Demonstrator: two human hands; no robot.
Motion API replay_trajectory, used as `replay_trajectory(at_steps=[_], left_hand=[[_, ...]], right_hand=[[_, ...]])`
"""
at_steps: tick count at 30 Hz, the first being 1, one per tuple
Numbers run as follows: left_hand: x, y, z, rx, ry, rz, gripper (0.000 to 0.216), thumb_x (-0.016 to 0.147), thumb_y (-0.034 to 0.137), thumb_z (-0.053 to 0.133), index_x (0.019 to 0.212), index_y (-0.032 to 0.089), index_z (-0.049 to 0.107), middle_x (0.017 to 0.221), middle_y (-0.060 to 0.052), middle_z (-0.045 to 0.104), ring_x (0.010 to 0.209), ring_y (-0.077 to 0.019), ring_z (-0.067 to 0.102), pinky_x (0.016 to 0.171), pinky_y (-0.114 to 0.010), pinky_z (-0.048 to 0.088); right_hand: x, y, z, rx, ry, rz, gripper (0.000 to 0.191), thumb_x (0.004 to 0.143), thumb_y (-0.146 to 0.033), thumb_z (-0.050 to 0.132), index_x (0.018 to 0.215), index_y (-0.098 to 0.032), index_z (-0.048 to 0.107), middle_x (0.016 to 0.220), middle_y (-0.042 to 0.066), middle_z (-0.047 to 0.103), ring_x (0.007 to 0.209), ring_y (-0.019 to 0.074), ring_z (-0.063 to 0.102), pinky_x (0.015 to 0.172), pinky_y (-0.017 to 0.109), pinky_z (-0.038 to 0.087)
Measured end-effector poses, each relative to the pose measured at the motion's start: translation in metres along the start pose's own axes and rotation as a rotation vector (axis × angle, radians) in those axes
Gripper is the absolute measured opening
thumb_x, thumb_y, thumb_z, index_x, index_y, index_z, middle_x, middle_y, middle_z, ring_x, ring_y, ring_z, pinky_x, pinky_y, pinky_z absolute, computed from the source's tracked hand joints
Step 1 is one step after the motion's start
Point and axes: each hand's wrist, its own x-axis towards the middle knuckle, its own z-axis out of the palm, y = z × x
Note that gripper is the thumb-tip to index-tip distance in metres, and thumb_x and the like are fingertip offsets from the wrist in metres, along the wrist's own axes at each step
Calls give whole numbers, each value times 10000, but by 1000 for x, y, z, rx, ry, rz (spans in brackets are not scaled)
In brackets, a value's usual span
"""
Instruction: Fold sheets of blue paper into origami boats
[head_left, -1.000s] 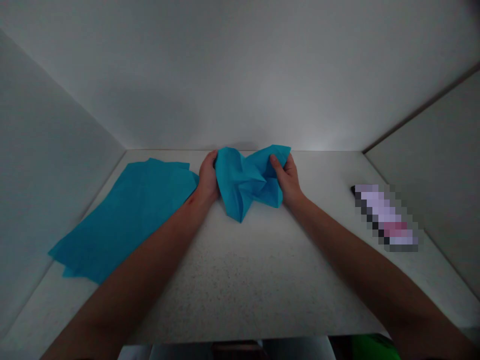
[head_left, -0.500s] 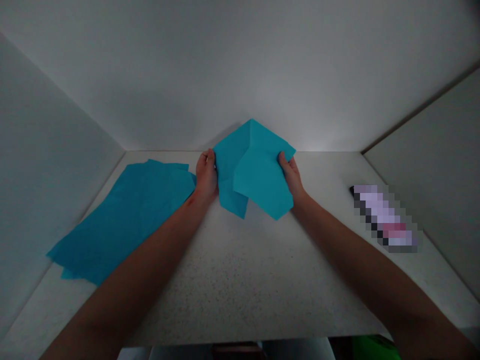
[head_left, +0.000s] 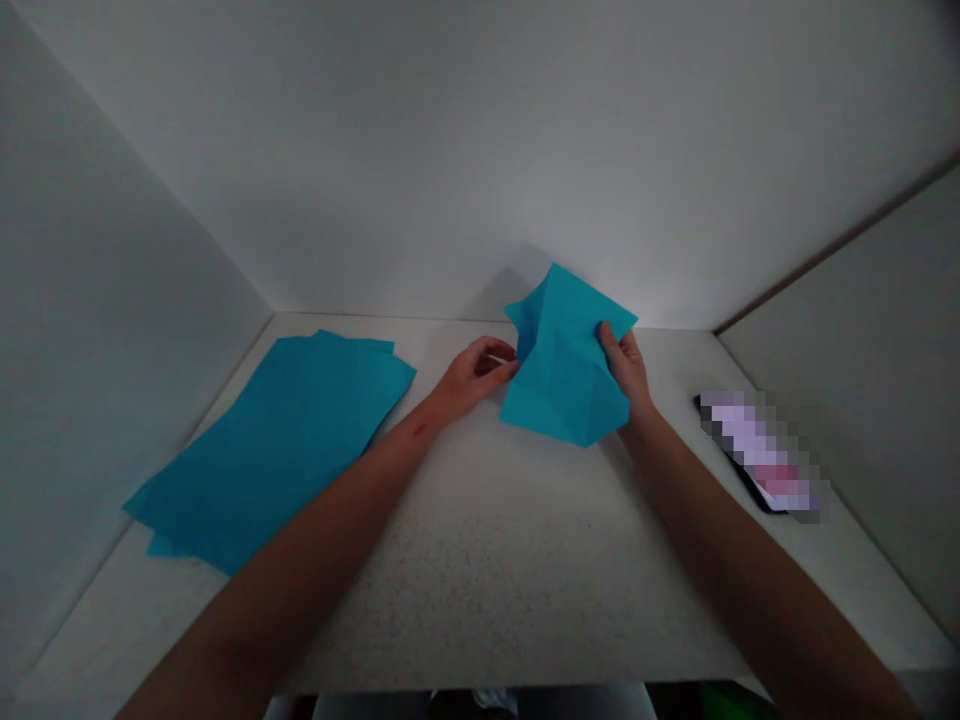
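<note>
Paper is filling the middle of the view. The folded blue paper is standing up off the bench. I cannot tell if its bottom tip is touching the bench top. Its long line is running from 12 o'clock down to about 5 o'clock, with a peak at the top and a point at the bottom.

The right hand is pinching the paper's right edge, with the thumb on the front and the other fingers hidden behind. From this hand the paper is lying at 9 o'clock, and the two are touching.

The left hand is sitting on the other side, so the paper is lying at 3 o'clock from it. Its fingers are curling in and the tips are reaching the paper's left edge. I cannot tell if they are pinching it or only touching it. Both hands are close, but the right hand is doing the real holding.

A stack of flat blue sheets is lying on the bench at 9 o'clock from the left hand, well apart from the folded one. A blurred phone is lying at about 4 o'clock from the right hand.
</note>
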Motion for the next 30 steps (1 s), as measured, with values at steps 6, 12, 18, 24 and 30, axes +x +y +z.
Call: replay_trajectory(at_steps=[6, 12, 18, 24, 30], left_hand=[[-4, -4, 5, 64, -151, -54, 833, 824, 507, 994, 1494, 197, 608, 1247, -174, 823, 1005, -240, 796, 935, -412, 614], [1, -1, 0, 151, -92, -22, 465, 982, 663, 732, 827, 226, 699, 831, -53, 774, 819, -214, 743, 812, -358, 602], [-6, 5, 13, -60, 24, -183, 616, 843, 748, 867, 1116, 256, 617, 935, -60, 801, 862, -233, 776, 830, -384, 629], [-28, 26, 10, 9, 89, -155, 590, 829, 686, 876, 1190, 246, 721, 1317, -186, 826, 1237, -360, 780, 1155, -551, 597], [-53, 59, -59, 619, 417, -166, 363, 900, 520, 808, 1125, 237, 772, 1336, -186, 822, 1365, -409, 716, 1287, -596, 468]], right_hand=[[-34, -8, -10, 92, 23, 36, 719, 765, -767, 955, 1323, -365, 742, 1316, 8, 873, 1195, 320, 853, 997, 498, 745], [-48, 2, 0, 30, -6, 94, 712, 753, -792, 942, 1255, -336, 724, 1207, 38, 895, 1176, 360, 856, 972, 530, 749], [-46, 4, 3, 32, 21, 76, 804, 690, -849, 933, 1246, -321, 693, 1137, 72, 893, 1185, 384, 843, 957, 541, 736], [-44, 0, 0, 65, -41, 92, 808, 686, -842, 928, 1234, -309, 666, 1121, 75, 877, 1104, 353, 839, 920, 522, 715], [-38, -4, -12, -91, -152, 31, 727, 713, -836, 911, 1110, -254, 734, 943, 51, 848, 875, 283, 786, 829, 447, 676]])
